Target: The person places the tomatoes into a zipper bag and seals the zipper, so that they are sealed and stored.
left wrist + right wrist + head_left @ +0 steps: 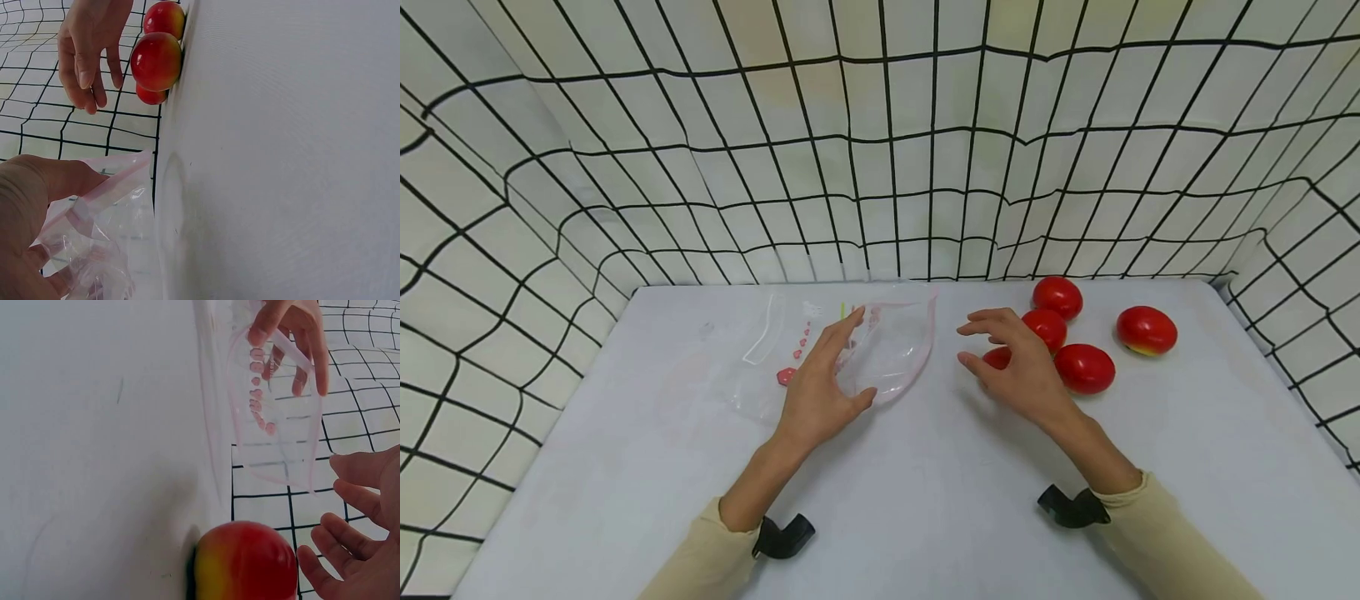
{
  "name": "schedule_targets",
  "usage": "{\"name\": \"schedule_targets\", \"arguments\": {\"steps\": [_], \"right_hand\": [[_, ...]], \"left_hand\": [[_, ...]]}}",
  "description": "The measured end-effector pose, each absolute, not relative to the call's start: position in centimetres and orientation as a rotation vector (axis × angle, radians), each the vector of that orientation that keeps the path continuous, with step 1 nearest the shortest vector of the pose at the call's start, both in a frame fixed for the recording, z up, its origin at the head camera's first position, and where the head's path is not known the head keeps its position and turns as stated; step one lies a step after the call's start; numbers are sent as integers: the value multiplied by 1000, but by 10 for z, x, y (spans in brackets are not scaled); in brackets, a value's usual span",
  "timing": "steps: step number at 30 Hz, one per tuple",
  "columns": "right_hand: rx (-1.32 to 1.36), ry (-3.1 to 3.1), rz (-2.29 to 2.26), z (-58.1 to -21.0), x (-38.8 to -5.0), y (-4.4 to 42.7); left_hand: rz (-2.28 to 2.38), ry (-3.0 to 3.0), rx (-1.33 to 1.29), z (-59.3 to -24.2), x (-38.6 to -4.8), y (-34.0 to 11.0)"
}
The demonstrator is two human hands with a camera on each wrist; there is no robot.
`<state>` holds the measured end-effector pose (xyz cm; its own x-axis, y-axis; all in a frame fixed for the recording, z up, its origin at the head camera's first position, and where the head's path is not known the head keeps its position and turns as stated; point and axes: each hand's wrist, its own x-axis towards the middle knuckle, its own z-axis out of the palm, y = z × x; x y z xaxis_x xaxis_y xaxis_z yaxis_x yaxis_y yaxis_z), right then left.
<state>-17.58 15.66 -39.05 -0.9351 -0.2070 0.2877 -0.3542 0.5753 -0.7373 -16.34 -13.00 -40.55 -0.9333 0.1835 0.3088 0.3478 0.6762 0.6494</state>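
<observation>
A clear plastic zip bag (895, 358) with pink edges and pink print is at the table's back, left of centre. My left hand (823, 387) is at the bag, thumb and fingers spread wide; in the left wrist view the thumb touches its pink-edged strip (115, 187). Whether the fingertips are inside the bag, I cannot tell. To the right, my right hand (1018, 367) hovers with fingers loosely bent and nothing between them. Beside it and partly behind it are several glossy, egg-shaped red fruits (1085, 368), yellowish underneath; one (244, 562) shows close to its fingers.
A single red fruit (1146, 331) lies farther right, apart from the cluster. The white table (925, 517) ends at a black wire grid (910, 167), which rises along the back and both sides. Black wrist mounts (784, 537) stick out below the sleeves.
</observation>
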Motion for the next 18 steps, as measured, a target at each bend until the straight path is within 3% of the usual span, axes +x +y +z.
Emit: {"name": "schedule_targets", "arguments": {"steps": [18], "right_hand": [[374, -2645, 1330, -398, -178, 179]], "left_hand": [[-1159, -2655, -471, -408, -164, -133]]}}
